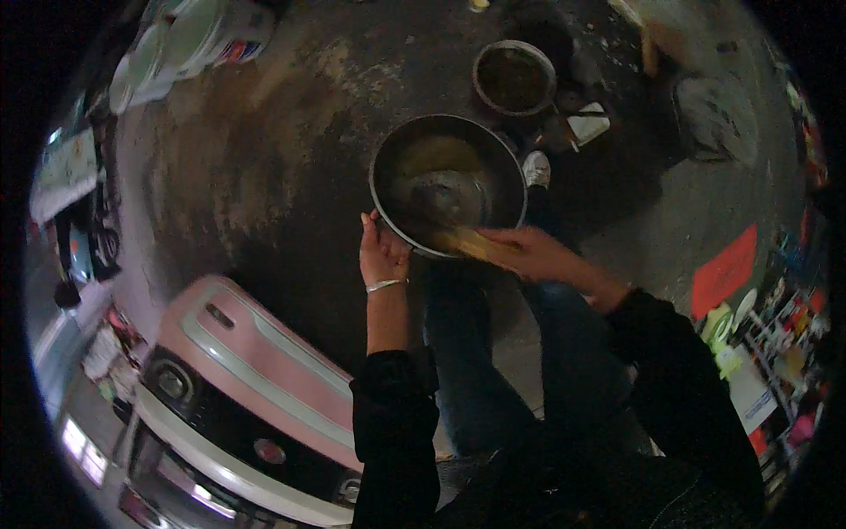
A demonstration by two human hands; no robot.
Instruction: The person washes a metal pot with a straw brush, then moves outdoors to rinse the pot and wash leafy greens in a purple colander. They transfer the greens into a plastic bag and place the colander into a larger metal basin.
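A wide, deep metal pan [456, 155] with a pale rim is held tilted in front of my legs. Liquid or a wet sheen shows on its inner bottom, too dim to tell which. My left hand [384, 254], with a white band at the wrist, grips the near left of the rim, its thumb up on the outside. In my right hand [529, 250] is a yellowish brush-like tool [479, 246], blurred by motion. Its far end reaches over the near rim into the pan, and its exact kind cannot be made out.
A pink-and-white toy ride-on car [264, 370] stands at lower left. Beyond the pan sits a round pot [515, 79], with a white object [588, 125] beside it. White buckets [192, 43] are at upper left. A red sheet [724, 271] and cluttered goods line the right.
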